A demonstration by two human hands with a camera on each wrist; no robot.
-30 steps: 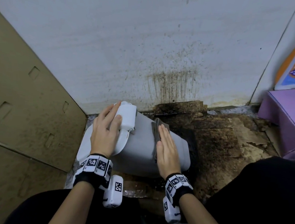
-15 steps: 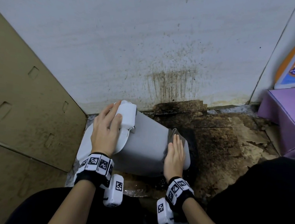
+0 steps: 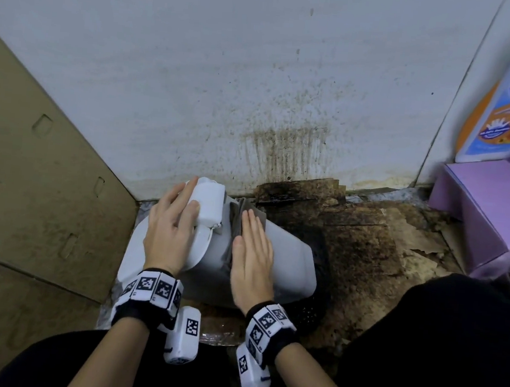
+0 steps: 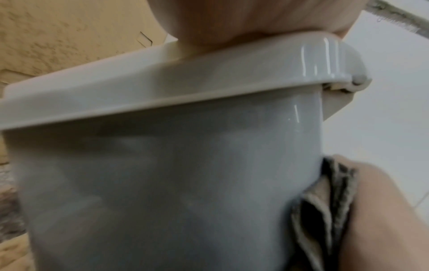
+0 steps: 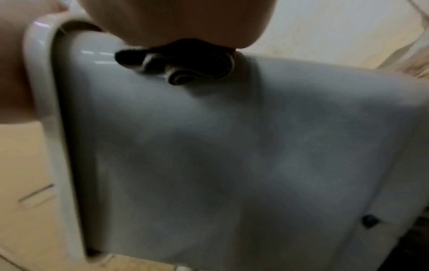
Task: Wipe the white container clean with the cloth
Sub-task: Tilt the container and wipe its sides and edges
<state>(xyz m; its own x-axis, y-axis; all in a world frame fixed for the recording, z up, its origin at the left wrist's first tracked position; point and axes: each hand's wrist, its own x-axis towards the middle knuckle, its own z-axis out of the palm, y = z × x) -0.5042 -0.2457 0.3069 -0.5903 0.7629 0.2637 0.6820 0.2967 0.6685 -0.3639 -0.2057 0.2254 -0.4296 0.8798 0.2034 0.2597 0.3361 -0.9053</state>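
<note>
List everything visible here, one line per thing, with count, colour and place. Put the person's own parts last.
container: one, white, on its side on the floor by the wall.
lid: one, white, on the container's left end, closed.
cloth: one, dark grey, pressed on the container's side.
cardboard: one panel, brown, at left.
wall: white, behind, with brown splatter.
floor paper: brown, stained, right of the container.
box: one, purple, far right.
bottle: one, white with blue and orange label, above the box.
left hand: rests on the lid.
right hand: flat on the cloth.
wristbands: two, black with white markers.
</note>
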